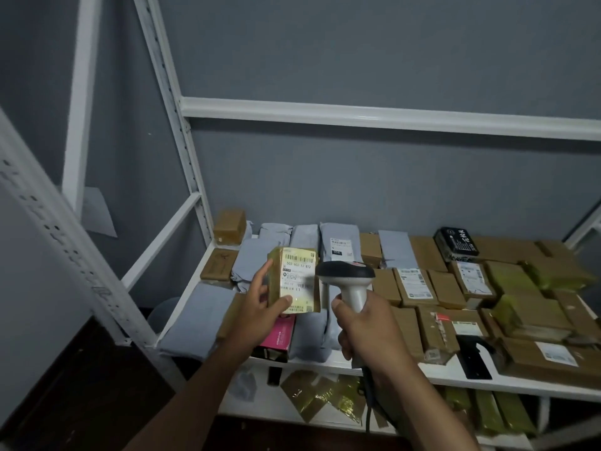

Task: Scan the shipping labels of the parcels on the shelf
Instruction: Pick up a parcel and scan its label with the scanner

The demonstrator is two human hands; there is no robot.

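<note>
Across the lower half of the frame runs a white metal shelf, its slotted uprights rising against a blue-grey wall, with dark flooring at lower left. Brown cardboard parcels crowd its right side, several bearing white labels; grey plastic mailer bags lie toward the left, a black box sits at the back, and a pink carton rests near the front edge. More yellowish wrapped packets show on the tier below.

My left hand grips a small tape-wrapped cardboard parcel at centre frame, held above the shelf, its white barcode shipping label facing me. My right hand is curled round the handle of a white handheld scanner with a dark head, just right of the parcel, its head beside the label.
</note>
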